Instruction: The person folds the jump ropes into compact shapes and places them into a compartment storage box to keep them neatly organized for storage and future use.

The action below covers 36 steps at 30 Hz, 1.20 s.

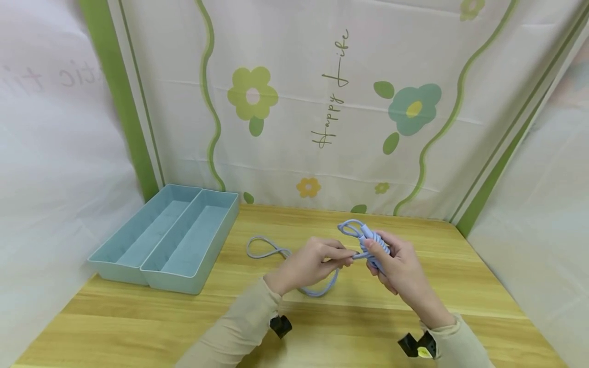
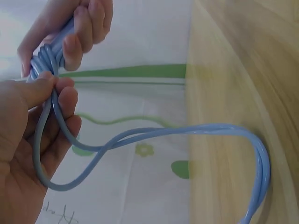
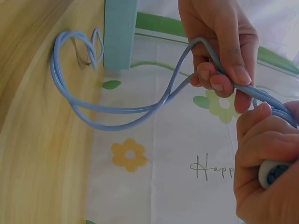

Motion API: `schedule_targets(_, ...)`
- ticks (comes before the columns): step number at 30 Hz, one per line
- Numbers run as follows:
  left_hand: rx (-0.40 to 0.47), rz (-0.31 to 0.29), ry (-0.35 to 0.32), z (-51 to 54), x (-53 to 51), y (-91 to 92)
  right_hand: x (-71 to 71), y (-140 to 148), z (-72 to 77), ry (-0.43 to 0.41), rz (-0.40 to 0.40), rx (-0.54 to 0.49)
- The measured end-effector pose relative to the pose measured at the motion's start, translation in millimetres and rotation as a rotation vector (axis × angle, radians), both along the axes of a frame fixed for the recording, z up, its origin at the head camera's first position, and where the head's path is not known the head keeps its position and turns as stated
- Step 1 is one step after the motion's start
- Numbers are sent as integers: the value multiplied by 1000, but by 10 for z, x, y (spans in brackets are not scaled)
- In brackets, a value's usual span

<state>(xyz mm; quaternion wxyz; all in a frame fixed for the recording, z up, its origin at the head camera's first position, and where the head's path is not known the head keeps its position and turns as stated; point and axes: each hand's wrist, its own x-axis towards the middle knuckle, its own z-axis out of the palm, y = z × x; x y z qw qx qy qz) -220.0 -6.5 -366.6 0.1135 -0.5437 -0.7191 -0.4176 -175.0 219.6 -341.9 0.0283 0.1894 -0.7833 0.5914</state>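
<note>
A light blue jump rope (image 1: 378, 244) is partly wound in coils around its thick handles. My right hand (image 1: 406, 268) grips this bundle, thumb across the coils. One handle's round, pale-rimmed end (image 3: 274, 174) shows below the right fingers in the right wrist view. Close beside the bundle, my left hand (image 1: 317, 261) pinches the doubled cord (image 2: 55, 100) between thumb and fingers. From there the unwound length drops in a loop and trails onto the table, in view to the left of and beneath the left forearm.
Two pale blue rectangular trays (image 1: 200, 258) stand side by side on the left of the wooden table (image 1: 257, 329). A patterned white curtain (image 1: 294, 128) encloses the back and sides.
</note>
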Motion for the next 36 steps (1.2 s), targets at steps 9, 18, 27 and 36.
schedule_targets(9, -55, 49, 56, 6, -154, -119, -14, 28, 28, -32, 44, -39)
schedule_targets(18, -50, 159, 244, -63, -195, -82, 22, 70, 77, -23, 83, -60)
schedule_targets(27, -138, 308, 459, -90, -187, -68, 39, 114, 105, 16, 149, -84)
schedule_targets(36, -221, 383, 599, -44, -202, -149, 60, 146, 135, 95, 272, 139)
